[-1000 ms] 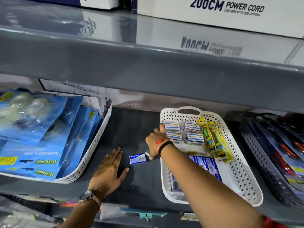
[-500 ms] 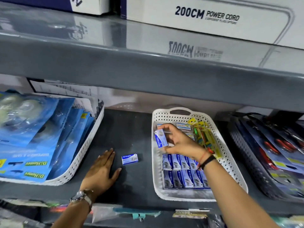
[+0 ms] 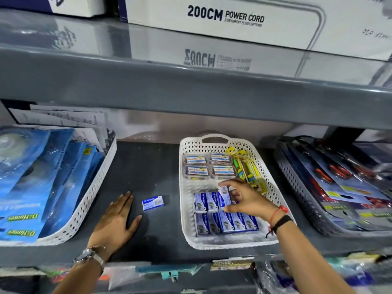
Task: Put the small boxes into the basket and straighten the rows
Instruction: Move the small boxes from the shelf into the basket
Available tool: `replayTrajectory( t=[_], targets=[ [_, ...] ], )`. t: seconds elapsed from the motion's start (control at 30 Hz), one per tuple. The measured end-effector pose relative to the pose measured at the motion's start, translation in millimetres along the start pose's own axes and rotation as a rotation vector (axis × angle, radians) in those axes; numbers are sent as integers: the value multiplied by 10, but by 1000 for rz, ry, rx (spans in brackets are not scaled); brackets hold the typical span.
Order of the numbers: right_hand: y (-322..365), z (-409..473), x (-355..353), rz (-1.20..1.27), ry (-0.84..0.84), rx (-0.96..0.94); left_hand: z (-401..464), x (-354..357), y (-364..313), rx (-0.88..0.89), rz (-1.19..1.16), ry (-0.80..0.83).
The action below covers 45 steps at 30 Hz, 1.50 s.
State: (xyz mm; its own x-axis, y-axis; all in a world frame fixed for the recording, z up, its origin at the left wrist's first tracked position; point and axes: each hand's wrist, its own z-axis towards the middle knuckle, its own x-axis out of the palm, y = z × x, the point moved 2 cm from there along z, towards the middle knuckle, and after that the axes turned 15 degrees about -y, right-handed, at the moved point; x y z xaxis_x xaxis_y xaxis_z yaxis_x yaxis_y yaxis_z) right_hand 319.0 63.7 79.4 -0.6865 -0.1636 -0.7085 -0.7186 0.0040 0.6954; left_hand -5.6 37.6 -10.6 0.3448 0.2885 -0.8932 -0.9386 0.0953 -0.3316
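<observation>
Held box: my right hand (image 3: 248,200) pinches one small blue box (image 3: 224,197) between fingers and thumb, tilted, at the right end of the rear row in the white basket (image 3: 186,219).
Rows in basket: the front row (image 3: 226,223) lies flat and fairly even; the rear row (image 3: 209,201) is shorter and unfinished.
Loose box: one more small box (image 3: 153,203) lies on the dark shelf (image 3: 148,166), just beside the fingertips of my left hand (image 3: 115,223), not touching them.
Left hand: open, palm flat on the shelf, gripping nothing.
Risk, placement: I judge the tilted box could land askew or ride up on its neighbour if I let go before it sits flat.
Risk, rows: pressing it in sideways may shove the rear row out of line.
Risk, neighbours: my wrist passes near the yellow packs (image 3: 250,170); a careless sweep could knock them.
Change since earlier: half a second ago the box was held higher, over the clear tubs (image 3: 209,166); now it is down at the rear row.
Unchanged: left hand and loose box lie as before.
</observation>
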Motion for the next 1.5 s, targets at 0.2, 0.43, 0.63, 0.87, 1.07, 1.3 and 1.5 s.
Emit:
replayTrajectory(
  t=[0.2, 0.43, 0.63, 0.87, 1.07, 1.3, 1.5],
  targets=[
    [-101, -22, -3, -268, -72, 28, 8, 8, 8, 1, 16, 7],
    [-128, -37, 43, -622, -52, 26, 8, 23, 14, -8, 0, 7],
    [-3, -49, 78, -531, 72, -135, 5, 36, 28, -13, -9, 8],
    [226, -112, 425, -410, 65, -134, 14, 32, 35, -11, -15, 15],
    [286, -102, 572, -358, 33, -43, 21, 31, 27, -10, -23, 7],
    [207, -81, 530, -258, 54, 64, 19, 24, 21, -9, -9, 6],
    [263, -104, 614, -256, 6, 77, 20, 23, 12, 0, 4, -2]
  ],
)
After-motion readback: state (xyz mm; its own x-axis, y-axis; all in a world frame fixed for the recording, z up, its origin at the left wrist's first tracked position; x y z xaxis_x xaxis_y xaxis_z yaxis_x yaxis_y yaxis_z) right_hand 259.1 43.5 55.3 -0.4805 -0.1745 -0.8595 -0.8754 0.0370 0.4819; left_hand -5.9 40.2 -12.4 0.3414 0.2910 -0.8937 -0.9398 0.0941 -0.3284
